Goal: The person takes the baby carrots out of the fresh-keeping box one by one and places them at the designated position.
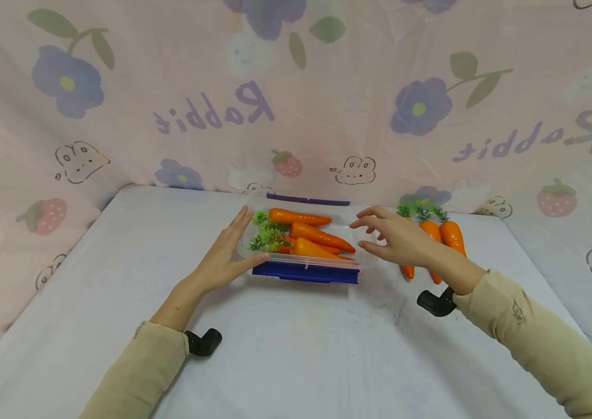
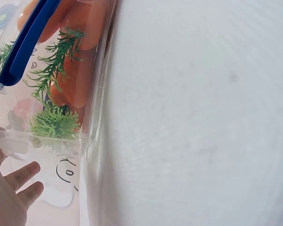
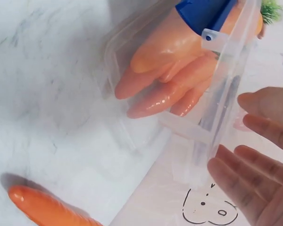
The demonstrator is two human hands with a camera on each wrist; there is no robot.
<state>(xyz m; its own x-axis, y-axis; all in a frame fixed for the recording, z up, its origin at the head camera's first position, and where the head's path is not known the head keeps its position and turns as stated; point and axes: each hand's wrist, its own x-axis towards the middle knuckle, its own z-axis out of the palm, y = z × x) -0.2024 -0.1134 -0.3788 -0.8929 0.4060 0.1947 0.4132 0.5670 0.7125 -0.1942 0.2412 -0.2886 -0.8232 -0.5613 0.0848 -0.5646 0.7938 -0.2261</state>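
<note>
The right hand [image 1: 394, 235] and its forearm cover the middles of three loose orange carrots with green feathery tops [image 1: 453, 235], so only their tips and upper ends show fully. Inside the clear plastic box with dark blue clip flaps [image 1: 340, 229], the orange carrots with leafy green tops [image 1: 322, 235] overlap, and I can't count the lower ones with certainty. The left hand [image 1: 228, 256] is mostly cut off in its own wrist view; both beige sleeves [image 1: 144, 366] run out of sight.

The white tabletop [image 1: 285, 349] shows faint grey marbling on the right. Behind it hangs a pale pink cloth [image 1: 317, 87] printed with purple flowers, strawberries, rabbit faces and the word "Rabbit" in reverse.

The box sits towards the far edge of the tabletop, its long axis running left to right, one flap on the near side and one on the far. The carrots in it lie mostly lengthwise, tops left, tips right. The loose ones, right of the box, point their tips towards the person.

The left fingers are extended along the box's left end, thumb by the near corner. The right fingers are spread, slightly bent and holding nothing, just beside the right end.
</note>
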